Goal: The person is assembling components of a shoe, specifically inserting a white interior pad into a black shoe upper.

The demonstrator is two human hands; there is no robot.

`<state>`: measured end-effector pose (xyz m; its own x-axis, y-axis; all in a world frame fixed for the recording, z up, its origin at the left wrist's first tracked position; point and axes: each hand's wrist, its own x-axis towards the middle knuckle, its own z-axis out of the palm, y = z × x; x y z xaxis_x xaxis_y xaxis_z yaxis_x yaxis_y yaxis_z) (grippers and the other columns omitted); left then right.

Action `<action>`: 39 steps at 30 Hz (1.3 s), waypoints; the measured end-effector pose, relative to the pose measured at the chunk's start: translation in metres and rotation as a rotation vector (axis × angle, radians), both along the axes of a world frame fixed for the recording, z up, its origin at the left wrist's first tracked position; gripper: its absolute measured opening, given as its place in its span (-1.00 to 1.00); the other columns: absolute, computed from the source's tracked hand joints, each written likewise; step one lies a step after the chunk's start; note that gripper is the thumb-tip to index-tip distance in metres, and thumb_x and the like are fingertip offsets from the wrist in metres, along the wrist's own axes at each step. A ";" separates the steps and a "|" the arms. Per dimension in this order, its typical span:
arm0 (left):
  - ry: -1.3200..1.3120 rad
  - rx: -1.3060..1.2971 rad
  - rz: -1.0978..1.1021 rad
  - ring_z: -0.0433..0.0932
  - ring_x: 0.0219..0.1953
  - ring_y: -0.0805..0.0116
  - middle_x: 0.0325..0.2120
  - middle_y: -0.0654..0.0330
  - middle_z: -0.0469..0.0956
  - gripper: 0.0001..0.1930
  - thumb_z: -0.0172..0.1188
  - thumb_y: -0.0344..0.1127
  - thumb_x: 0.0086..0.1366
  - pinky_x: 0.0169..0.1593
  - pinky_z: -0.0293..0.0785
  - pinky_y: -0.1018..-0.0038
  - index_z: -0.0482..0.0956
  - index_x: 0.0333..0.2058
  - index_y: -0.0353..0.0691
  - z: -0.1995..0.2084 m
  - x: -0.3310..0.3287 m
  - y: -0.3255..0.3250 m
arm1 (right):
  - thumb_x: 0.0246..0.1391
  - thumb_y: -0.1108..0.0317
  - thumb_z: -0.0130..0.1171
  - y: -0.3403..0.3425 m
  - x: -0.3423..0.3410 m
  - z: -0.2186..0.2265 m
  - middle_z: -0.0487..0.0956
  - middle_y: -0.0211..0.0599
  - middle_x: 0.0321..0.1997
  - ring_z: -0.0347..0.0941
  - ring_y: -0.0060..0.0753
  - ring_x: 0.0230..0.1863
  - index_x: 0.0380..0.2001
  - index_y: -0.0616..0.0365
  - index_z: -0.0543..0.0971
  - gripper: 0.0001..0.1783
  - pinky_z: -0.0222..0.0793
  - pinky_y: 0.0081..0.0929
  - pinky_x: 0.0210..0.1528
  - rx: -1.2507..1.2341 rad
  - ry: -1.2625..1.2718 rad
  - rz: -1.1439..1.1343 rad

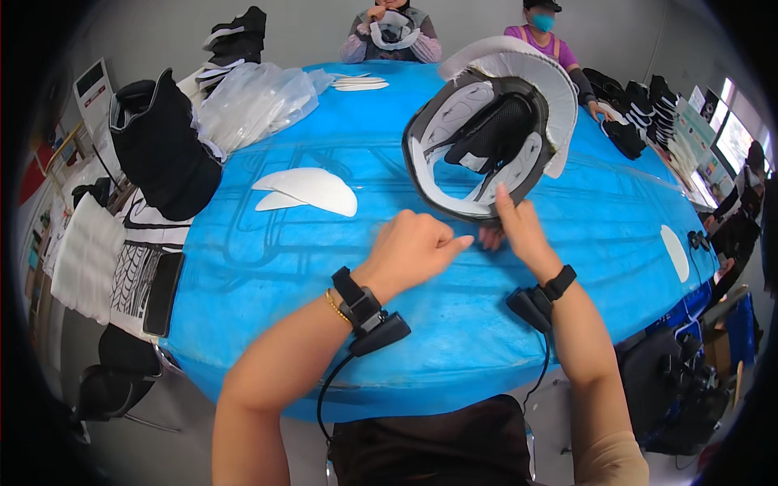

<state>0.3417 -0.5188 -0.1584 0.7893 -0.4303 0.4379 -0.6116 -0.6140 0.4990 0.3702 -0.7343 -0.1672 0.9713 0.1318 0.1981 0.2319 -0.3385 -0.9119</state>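
On the blue surface:
Helmet: tipped up, opening turned toward the person, lining exposed.
Right hand: fingers pinched on the lower rim, propping it.
Left hand: fingers curled shut, empty, beside it.

Large blue-covered table, pale grey wall, bright windows at right, grey floor

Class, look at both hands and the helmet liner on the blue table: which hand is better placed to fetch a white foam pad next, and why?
Probably the left hand: it is loosely closed and free, on the side of the white foam pads. The right hand props up the helmet liner.
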 end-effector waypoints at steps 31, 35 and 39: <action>0.270 -0.051 -0.231 0.46 0.04 0.18 -0.04 0.01 0.50 -0.42 0.11 0.11 0.22 0.11 0.31 0.34 0.46 0.01 -0.27 -0.016 0.039 0.025 | 0.16 -0.04 0.03 0.014 -0.011 -0.005 0.54 -0.26 -0.61 0.48 -0.24 -0.52 -0.21 0.12 0.48 -0.58 0.38 -0.30 -0.37 -0.482 -0.030 0.199; 0.288 -0.166 -0.243 0.43 0.08 0.17 0.00 -0.01 0.48 -0.36 0.07 0.16 0.25 0.15 0.28 0.31 0.42 0.07 -0.28 -0.002 0.028 0.024 | 0.11 0.06 0.08 0.009 -0.007 -0.013 0.56 -0.27 -0.59 0.48 -0.19 -0.50 -0.25 0.10 0.50 -0.67 0.39 -0.27 -0.33 -0.389 -0.071 0.205; 0.121 0.120 -0.137 0.43 0.08 0.14 0.01 -0.02 0.47 -0.34 0.02 0.20 0.25 0.15 0.28 0.30 0.42 0.06 -0.30 0.003 0.027 0.026 | 0.06 0.13 0.12 0.009 -0.002 -0.013 0.56 -0.28 -0.60 0.48 -0.19 -0.50 -0.34 0.09 0.50 -0.75 0.37 -0.27 -0.35 -0.499 -0.136 0.241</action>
<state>0.3689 -0.4924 -0.1556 0.7636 -0.5805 0.2827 -0.6334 -0.5884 0.5026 0.3682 -0.7256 -0.1805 0.8724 0.4558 0.1767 0.4601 -0.6434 -0.6118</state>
